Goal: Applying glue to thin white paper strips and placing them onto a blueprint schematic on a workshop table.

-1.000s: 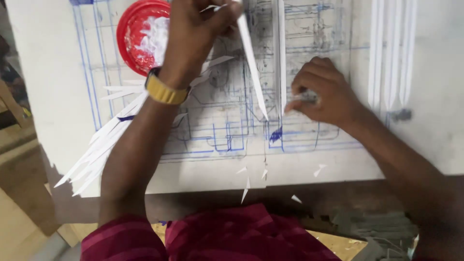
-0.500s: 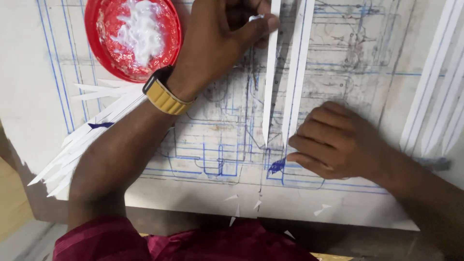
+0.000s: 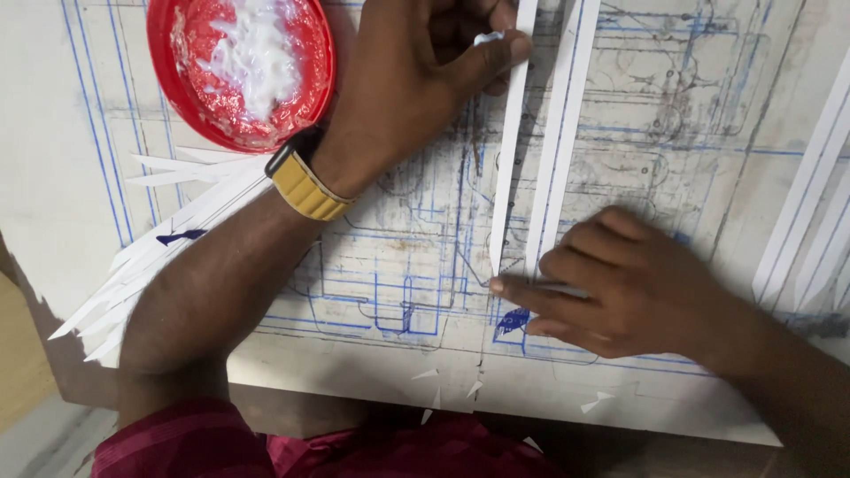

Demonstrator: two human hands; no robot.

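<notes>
1. A narrow white strip (image 3: pixel 509 150) lies upright on the drawing sheet (image 3: pixel 620 159), its pointed lower end near the sheet's middle.
2. The left hand (image 3: pixel 416 80) pinches the strip's top between thumb and fingers, a dab of white paste on a fingertip, seemingly to keep it straight along a drawn line.
3. The right hand (image 3: pixel 629 288), fingers curled, presses its fingertip just below the strip's tip, apparently pinning it; whether it grips a small tool I cannot tell.
4. A second strip (image 3: pixel 562 133) lies just right of the first.
5. A red lid (image 3: pixel 239 66) of white paste sits beside the left wrist, with its yellow watch band (image 3: pixel 305 186).
6. Spare strips (image 3: pixel 159 239) fan out at the left.
</notes>
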